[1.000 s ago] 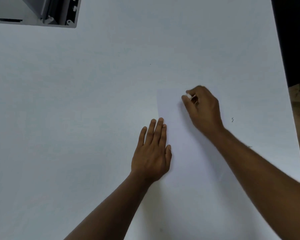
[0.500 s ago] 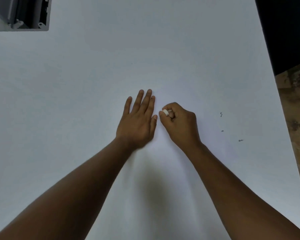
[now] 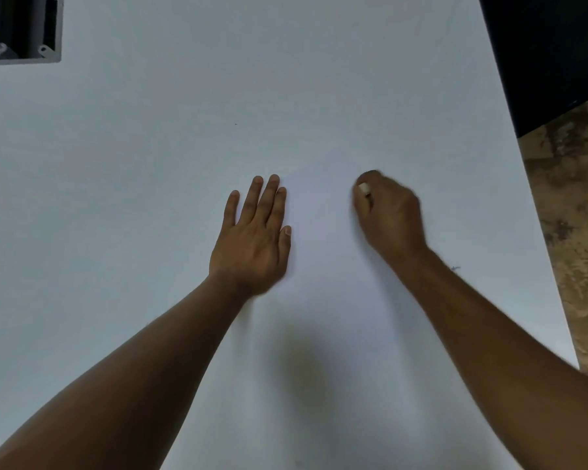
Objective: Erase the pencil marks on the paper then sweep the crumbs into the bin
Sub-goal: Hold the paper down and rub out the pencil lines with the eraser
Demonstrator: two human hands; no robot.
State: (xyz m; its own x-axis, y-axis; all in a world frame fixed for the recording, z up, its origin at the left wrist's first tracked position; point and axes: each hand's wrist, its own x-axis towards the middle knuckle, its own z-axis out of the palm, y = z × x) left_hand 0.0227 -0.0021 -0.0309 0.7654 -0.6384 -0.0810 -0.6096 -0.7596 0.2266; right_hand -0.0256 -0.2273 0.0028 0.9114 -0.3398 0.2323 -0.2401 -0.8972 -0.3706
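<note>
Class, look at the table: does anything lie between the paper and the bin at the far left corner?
Nothing visible does. Bare table separates the paper from the bin; only the left hand rests at the paper's left edge.

White worktop [image 3: 150, 164] fills most of the view; its right edge runs diagonally, with mottled brown floor [image 3: 571, 232] beyond. White paper [image 3: 319, 232] lies flat at centre, edges barely distinguishable from the surface. Grey open-topped bin [image 3: 21, 28] at far-left corner. Small dark crumbs [image 3: 455, 268] lie right of the paper; one tiny speck [image 3: 236, 124] farther back.
</note>
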